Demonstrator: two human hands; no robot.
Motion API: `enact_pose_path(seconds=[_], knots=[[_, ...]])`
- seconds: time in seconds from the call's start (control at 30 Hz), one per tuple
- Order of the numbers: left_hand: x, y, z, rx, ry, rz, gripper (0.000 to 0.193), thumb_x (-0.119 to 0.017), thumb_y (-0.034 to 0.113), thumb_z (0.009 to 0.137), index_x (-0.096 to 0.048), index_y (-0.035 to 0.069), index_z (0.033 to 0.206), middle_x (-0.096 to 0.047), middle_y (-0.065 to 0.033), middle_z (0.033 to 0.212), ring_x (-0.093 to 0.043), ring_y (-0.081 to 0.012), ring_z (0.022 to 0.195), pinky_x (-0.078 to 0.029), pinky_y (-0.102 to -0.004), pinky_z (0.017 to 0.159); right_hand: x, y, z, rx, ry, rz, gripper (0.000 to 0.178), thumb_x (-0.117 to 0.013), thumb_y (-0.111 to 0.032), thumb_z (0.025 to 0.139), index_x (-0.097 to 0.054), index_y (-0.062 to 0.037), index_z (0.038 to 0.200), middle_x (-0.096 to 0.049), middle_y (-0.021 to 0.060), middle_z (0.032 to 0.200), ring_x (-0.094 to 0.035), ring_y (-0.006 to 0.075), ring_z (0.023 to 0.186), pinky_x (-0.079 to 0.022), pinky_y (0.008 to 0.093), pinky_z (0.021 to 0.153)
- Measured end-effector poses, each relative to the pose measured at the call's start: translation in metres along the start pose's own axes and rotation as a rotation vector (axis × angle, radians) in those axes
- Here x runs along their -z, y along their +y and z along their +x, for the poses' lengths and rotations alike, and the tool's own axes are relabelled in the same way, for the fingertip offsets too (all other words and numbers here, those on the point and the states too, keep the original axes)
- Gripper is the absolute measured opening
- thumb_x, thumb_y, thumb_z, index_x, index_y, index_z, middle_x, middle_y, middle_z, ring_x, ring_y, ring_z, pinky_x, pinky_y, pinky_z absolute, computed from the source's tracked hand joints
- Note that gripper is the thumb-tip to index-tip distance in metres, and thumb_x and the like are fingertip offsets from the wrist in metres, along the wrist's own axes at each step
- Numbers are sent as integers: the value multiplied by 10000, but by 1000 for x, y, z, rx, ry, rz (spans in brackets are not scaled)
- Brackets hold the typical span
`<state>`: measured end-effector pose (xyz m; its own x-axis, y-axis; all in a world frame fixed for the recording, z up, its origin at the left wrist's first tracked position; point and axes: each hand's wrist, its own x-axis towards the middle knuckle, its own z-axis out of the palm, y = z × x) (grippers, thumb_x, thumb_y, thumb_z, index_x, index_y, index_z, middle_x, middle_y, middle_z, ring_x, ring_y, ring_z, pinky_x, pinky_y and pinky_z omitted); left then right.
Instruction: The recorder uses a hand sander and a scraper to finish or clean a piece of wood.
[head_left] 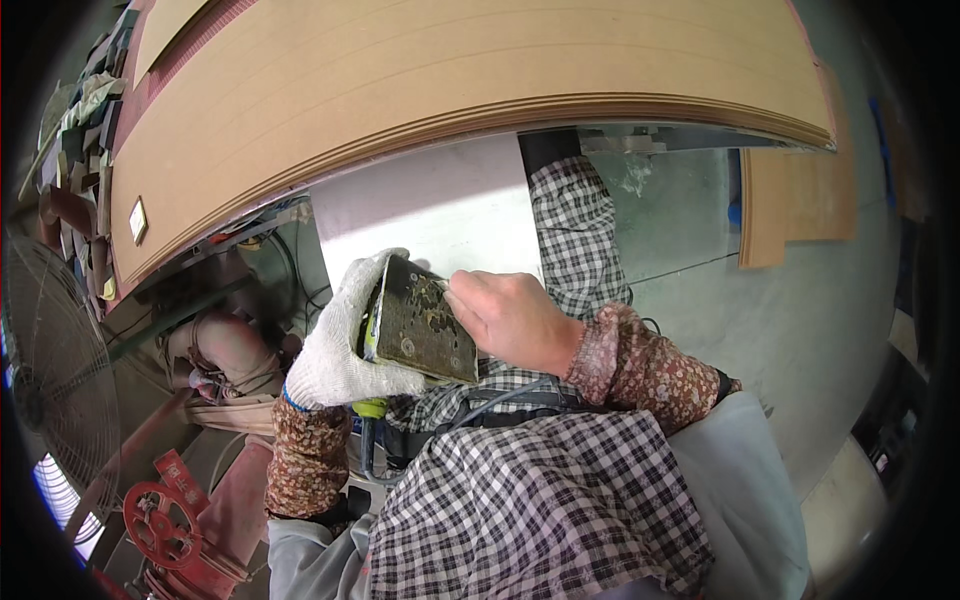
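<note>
My left hand (350, 335), in a white knit glove, grips a green corded power tool, apparently a sheet sander (415, 318). Its flat rectangular base faces up at a tilt, dark and worn, with patchy yellowish marks. Bare and closed, my right hand (510, 318) has its thumb and fingertips pinched together at the base's upper right edge. Whatever lies between those fingertips is too small to make out. A grey cord (368, 450) runs from the tool's lower end across my checked apron (540, 490).
Large tan boards (480, 60) lie stacked ahead, with a white sheet (430, 210) below their near edge. To the left stand a fan (60, 350), a red handwheel (162, 525) and a pile of scraps (85, 150). More tan boards (765, 210) lie at the right.
</note>
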<state>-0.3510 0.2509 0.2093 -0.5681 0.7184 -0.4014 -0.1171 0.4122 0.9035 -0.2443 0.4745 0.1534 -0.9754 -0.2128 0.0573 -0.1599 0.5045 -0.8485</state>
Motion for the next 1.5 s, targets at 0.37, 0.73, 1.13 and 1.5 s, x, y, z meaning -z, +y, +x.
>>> enact_pose_path(seconds=[0.37,0.73,1.13,1.5], knots=[[-6,-1,-5,21,23,-59,1293,-1052,417,535,-397,-11,1565,-545,-176,1471,-539,-320,1388,-423,-430,1177,9,-4,2,-176,-27,154,182,-622,-122,1033,-545,-15,906,-627,184,735,-666,395,626,-542,462,564],[-9,0,-6,2,26,-62,1261,-1045,413,558,-405,-14,1558,-555,-171,1470,-554,-313,1370,-433,-419,1169,9,-10,-1,-162,23,182,191,-606,-172,1040,-571,-30,918,-650,187,669,-680,379,578,-534,473,526],[-6,12,-13,-11,68,-13,1271,-1060,388,533,-417,-42,1542,-518,-177,1455,-542,-314,1369,-412,-411,1178,11,-4,1,-215,35,61,220,-599,-191,1046,-561,-18,916,-629,217,696,-654,443,638,-510,516,573],[-21,40,2,-124,338,656,1025,-881,161,592,-442,14,1507,-536,-256,1363,-556,-467,1259,-486,-511,1077,19,-15,26,-213,212,151,207,-591,-181,1073,-522,-24,958,-596,224,720,-635,452,659,-478,507,560]])
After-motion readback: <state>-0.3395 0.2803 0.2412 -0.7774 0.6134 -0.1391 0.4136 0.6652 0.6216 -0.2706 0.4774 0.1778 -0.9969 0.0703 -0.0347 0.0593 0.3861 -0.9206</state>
